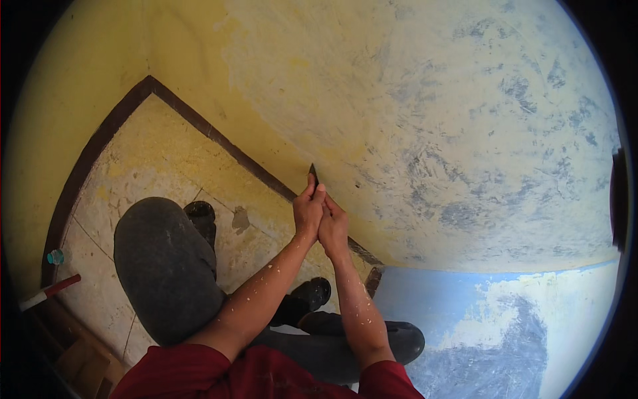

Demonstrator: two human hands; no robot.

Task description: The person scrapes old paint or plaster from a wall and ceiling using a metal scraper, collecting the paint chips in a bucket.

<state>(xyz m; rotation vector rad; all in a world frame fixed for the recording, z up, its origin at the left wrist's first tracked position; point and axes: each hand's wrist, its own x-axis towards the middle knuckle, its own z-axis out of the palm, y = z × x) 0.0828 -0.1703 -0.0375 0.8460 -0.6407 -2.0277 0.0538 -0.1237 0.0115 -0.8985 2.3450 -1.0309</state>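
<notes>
My left hand [308, 213] and my right hand [334, 228] are pressed together, both closed around a dark scraper [313, 172]. Its narrow blade is seen nearly edge-on, with the tip at the yellow lower wall [279, 154]; whether it touches the surface, I cannot tell. My fingers hide the handle. Up and to the right, the wall turns into a patchy scraped area [433, 164] of pale coating and grey spots. Small pale flakes stick to both forearms.
A dark brown skirting [219, 137] borders the tiled floor [164, 149], which is dusted yellow. My bent knee [159, 269] and shoes [311, 293] are close below. A teal-capped item [56, 257] and red-handled tool [62, 287] lie left. A blue, partly stripped wall [423, 294] adjoins at right.
</notes>
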